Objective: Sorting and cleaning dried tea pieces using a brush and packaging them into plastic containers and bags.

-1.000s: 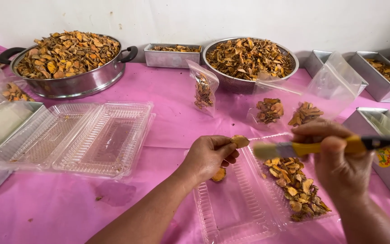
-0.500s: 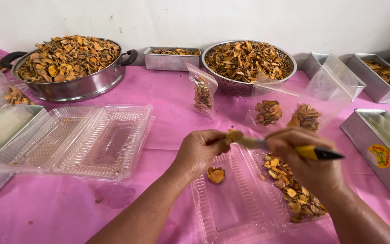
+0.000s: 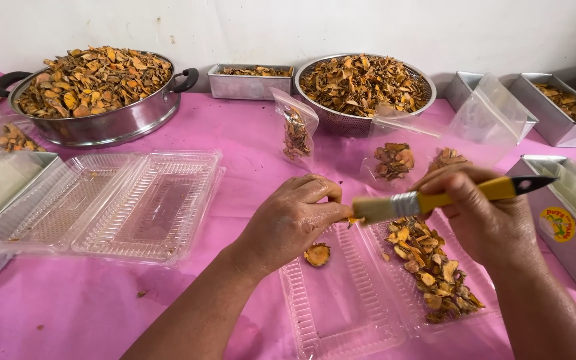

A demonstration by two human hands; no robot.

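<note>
Pink cloth covers the table. Left hand pinches a small orange slice over an open clear tray; another slice lies just below. Right hand grips a yellow brush, bristles touching the pinched slice.

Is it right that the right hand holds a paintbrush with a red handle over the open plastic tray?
Not quite: the paintbrush in the right hand has a yellow handle, not red, as the head view shows. It is held over the open plastic tray.
</note>
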